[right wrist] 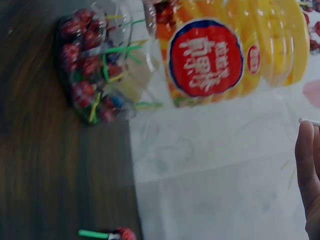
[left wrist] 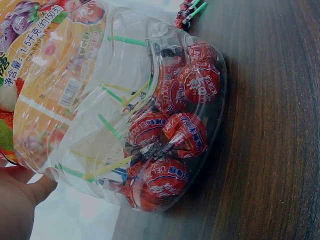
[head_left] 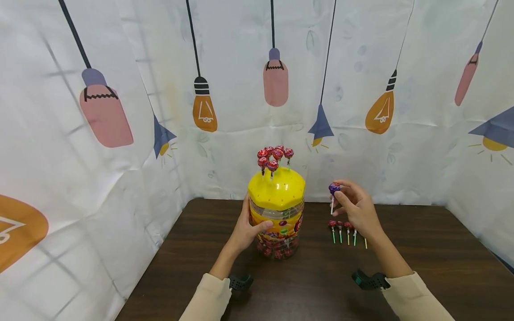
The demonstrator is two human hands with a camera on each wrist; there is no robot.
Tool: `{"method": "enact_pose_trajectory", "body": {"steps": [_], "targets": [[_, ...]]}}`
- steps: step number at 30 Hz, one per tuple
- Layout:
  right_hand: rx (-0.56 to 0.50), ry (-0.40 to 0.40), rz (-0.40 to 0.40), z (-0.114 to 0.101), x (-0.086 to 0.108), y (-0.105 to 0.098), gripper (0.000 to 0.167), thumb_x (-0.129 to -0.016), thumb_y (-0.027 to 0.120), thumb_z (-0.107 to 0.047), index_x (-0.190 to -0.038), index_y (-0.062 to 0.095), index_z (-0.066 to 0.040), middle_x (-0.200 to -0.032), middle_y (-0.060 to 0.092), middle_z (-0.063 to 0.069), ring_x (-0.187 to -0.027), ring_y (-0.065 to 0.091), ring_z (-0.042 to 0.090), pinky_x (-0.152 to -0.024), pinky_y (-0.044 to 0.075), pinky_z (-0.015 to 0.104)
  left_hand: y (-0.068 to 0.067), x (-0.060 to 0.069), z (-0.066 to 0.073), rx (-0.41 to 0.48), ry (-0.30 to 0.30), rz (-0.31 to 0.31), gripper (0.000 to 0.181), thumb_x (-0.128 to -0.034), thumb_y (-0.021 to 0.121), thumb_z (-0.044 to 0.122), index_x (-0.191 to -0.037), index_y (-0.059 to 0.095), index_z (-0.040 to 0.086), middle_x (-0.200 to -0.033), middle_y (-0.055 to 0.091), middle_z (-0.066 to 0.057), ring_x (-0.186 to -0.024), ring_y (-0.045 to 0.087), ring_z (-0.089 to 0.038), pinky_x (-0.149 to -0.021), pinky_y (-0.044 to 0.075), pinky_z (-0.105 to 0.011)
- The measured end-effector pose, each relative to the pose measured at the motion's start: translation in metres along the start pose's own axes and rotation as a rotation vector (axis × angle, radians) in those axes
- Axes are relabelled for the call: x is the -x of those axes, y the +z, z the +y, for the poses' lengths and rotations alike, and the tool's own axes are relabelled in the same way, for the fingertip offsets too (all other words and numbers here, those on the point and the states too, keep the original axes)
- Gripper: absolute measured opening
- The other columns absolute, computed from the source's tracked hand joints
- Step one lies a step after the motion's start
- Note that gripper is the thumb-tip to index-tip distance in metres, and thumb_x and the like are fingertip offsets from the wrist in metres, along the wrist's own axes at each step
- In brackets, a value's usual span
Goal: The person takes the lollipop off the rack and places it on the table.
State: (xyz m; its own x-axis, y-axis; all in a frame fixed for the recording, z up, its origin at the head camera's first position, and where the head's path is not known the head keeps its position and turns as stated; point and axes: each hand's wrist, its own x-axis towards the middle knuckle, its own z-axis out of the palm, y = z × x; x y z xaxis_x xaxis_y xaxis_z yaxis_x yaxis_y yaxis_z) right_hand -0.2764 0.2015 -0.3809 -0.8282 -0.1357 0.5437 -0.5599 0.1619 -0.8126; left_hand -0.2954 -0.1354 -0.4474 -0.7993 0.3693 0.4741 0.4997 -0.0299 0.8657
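there is one big see-through jar (head_left: 283,223) with one yellow lid (head_left: 277,191). i count about seven red lollipops (head_left: 273,166) sticking up from the lid, but they crowd together, so it is hard to be sure. five more sticks make a row of lollipops (head_left: 340,232) lying on the table (head_left: 313,285), and the right arm hides part of the last ones. one purple and red lollipop (head_left: 334,189) is up in the air. lots more candies (left wrist: 170,180) sit inside the jar, too many to count. there are two hands, two dark wrist bands (head_left: 369,280) and two cream sleeves (head_left: 415,296). the table is dark brown with wood lines. behind it hangs a white cloth (head_left: 241,169) with creases and pictures of three pink lamps (head_left: 275,82), three orange bulbs (head_left: 205,109) and three blue lamps (head_left: 321,122). the left hand (head_left: 250,229) holds the left side of the jar, with its thumb across the front label and its other fingers bent round the side, partly hidden. the right hand (head_left: 356,206) pinches the purple and red lollipop between thumb and finger, just under the round top. its white stick points down, right of the jar and above the row.
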Motion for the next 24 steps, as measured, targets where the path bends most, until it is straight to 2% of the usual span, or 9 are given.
{"method": "enact_pose_trajectory", "body": {"steps": [5,15,24], "targets": [[0.028,0.045,0.023,0.011,0.008,-0.008,0.034,-0.106,0.054,-0.014,-0.139,0.055,-0.006,-0.091,0.065,0.003,-0.072,0.066,0.016,-0.059,0.062,0.038,0.0,0.0,-0.001,0.004,0.006,-0.002,0.099,-0.0947,0.075,0.03,-0.163,0.003,0.041,-0.151,0.044,-0.002,-0.131,0.054,-0.021,-0.11,0.049,-0.038],[0.075,0.101,0.051,0.03,0.019,-0.025,0.035,-0.107,0.054,-0.018,-0.14,0.056,-0.006,-0.09,0.065,0.004,-0.073,0.067,0.017,-0.06,0.062,0.035,0.0,0.001,0.001,-0.014,-0.002,0.006,0.099,-0.0949,0.075,0.028,-0.163,0.003,0.04,-0.152,0.043,-0.003,-0.13,0.054,-0.021,-0.11,0.048,-0.038],[0.056,0.15,0.06,0.044,0.028,-0.043,0.035,-0.107,0.054,-0.018,-0.14,0.057,-0.008,-0.09,0.066,-0.001,-0.074,0.067,0.012,-0.061,0.062,0.036,0.001,0.0,0.002,-0.001,-0.005,0.009,0.101,-0.0935,0.076,0.033,-0.163,0.003,0.041,-0.151,0.043,0.0,-0.132,0.053,-0.023,-0.11,0.048,-0.035]]}}
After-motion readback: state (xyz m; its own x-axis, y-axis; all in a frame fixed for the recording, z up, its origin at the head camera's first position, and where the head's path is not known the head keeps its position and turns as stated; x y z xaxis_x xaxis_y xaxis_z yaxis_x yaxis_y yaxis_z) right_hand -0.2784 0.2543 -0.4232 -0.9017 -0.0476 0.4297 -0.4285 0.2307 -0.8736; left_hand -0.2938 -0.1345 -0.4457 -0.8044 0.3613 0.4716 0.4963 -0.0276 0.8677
